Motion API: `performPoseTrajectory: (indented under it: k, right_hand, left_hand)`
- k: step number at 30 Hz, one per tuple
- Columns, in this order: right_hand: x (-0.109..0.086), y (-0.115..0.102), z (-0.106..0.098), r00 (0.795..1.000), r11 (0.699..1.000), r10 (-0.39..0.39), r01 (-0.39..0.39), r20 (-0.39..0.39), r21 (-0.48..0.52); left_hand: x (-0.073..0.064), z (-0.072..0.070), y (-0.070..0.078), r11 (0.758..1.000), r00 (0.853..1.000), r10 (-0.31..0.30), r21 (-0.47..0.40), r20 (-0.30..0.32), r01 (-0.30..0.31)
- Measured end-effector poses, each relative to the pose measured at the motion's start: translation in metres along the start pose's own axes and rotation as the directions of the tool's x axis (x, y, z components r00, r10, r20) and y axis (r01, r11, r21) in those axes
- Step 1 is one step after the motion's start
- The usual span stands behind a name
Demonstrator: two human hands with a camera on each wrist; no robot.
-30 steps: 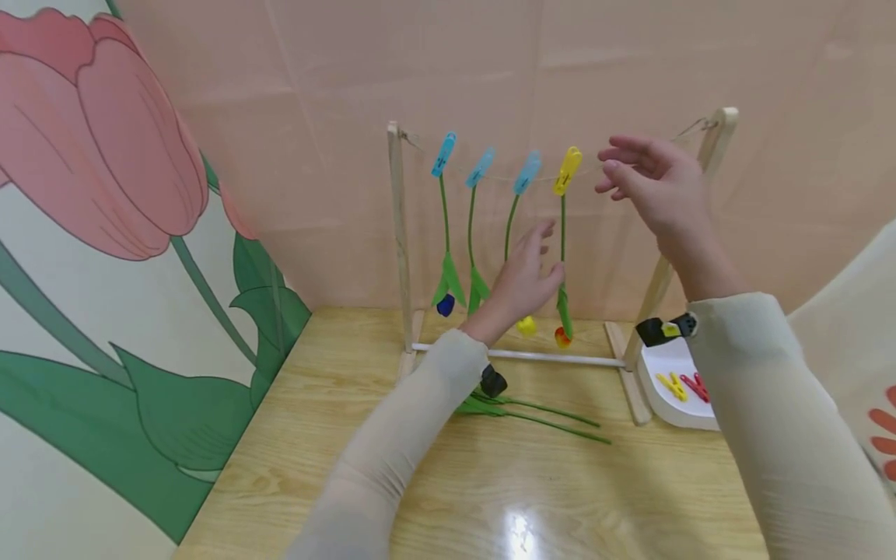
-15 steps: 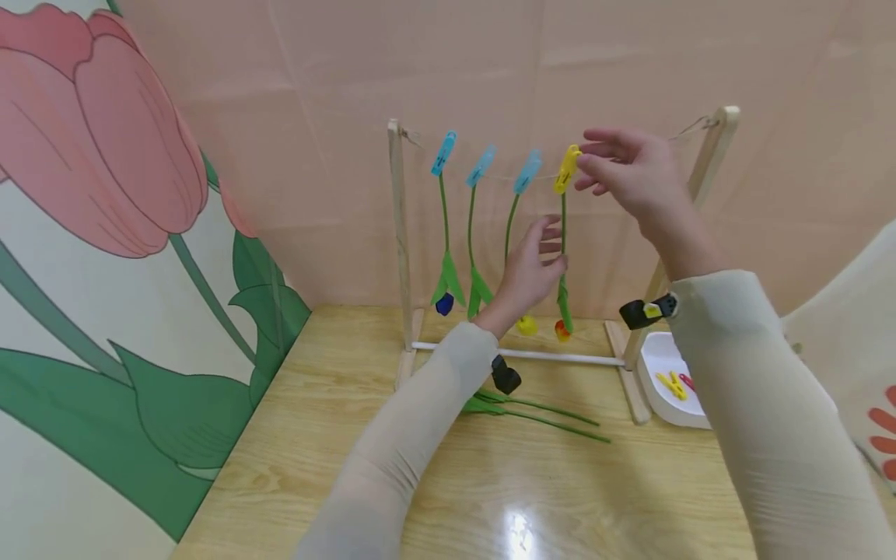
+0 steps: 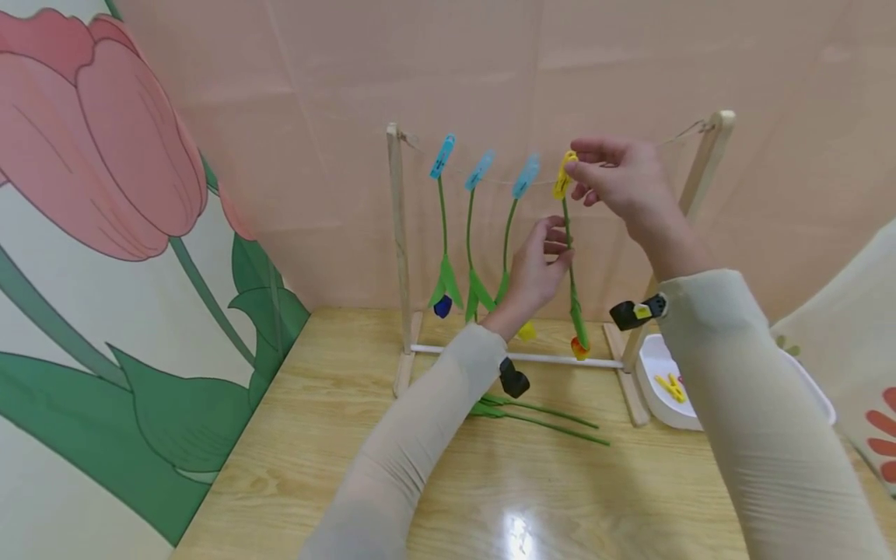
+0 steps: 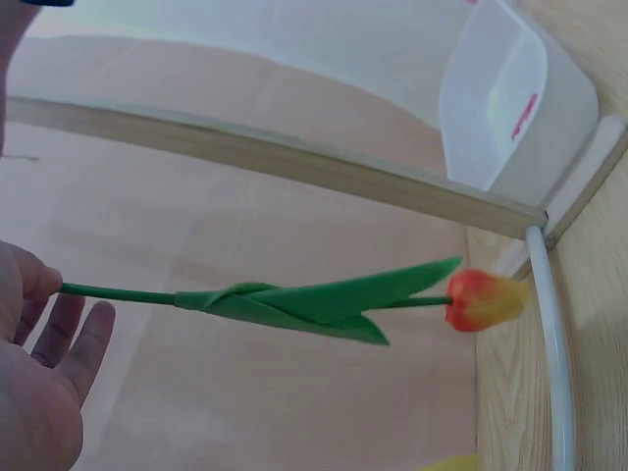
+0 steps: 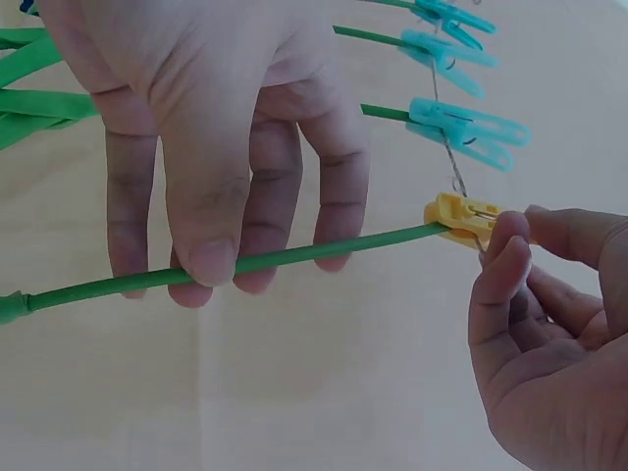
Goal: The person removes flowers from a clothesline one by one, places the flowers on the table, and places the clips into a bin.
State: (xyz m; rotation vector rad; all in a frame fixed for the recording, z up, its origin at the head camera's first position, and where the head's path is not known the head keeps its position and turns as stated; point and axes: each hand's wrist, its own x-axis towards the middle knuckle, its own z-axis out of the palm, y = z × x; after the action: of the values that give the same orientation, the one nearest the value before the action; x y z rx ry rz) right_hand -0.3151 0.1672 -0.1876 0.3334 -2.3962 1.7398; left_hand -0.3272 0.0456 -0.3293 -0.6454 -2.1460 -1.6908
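Note:
An artificial tulip with a red-orange bloom (image 4: 486, 299) hangs head down from a yellow clothespin (image 3: 562, 180) on a thin string. My left hand (image 3: 535, 268) pinches its green stem (image 5: 294, 255) between thumb and fingers, partway below the clothespin. Up at the string, my right hand (image 3: 630, 183) pinches the ends of the yellow clothespin with thumb and fingertips. To the left, three light-blue clothespins (image 3: 442, 157) hold more upside-down tulips, among them one with a dark blue bloom (image 3: 442, 306) and one with a yellow bloom (image 3: 527, 330), partly hidden by my left hand.
A wooden frame with two posts (image 3: 399, 233) carries the string, with a white bar (image 3: 560, 360) low across it. Green tulip stems (image 3: 553, 428) lie on the table in front. At right, a white tray (image 3: 654, 373), half behind my sleeve, holds yellow clothespins (image 3: 670, 387).
My right hand has moved left to the yellow clothespin and now pinches it. The left hand has moved slightly right and taken the stem, and the bloom has swung to the right.

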Motion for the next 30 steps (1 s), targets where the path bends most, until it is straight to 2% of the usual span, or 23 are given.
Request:
performPoseTrajectory:
  k: [12,15,18,22,26,30]
  right_hand:
    - [0.0,0.003,-0.003,0.998,0.999,0.051,-0.051,0.029,-0.006]
    - [-0.001,0.005,-0.004,0.999,0.998,0.044,-0.044,0.003,0.046]
    - [-0.003,0.007,-0.003,0.999,0.989,0.021,-0.015,-0.039,0.147]
    - [-0.004,0.007,-0.003,0.994,0.957,-0.01,0.04,-0.104,0.286]
    - [-0.007,0.004,-0.003,0.987,0.905,-0.031,0.096,-0.161,0.415]
    - [-0.011,0.001,-0.005,0.982,0.844,-0.07,0.152,-0.175,0.514]
  left_hand:
    - [0.0,-0.002,-0.003,0.999,0.999,0.037,-0.029,-0.023,-0.037]
    - [0.0,-0.003,-0.001,0.999,0.999,0.045,-0.024,-0.022,-0.045]
    - [-0.002,-0.004,0.002,0.999,0.999,0.039,-0.011,-0.008,-0.039]
    - [-0.004,-0.006,0.003,0.999,0.999,0.043,-0.007,0.024,-0.043]
    - [-0.006,-0.008,0.003,0.998,0.997,0.063,-0.015,0.047,-0.062]
    - [-0.008,-0.009,0.004,0.997,0.996,0.076,-0.025,0.051,-0.075]
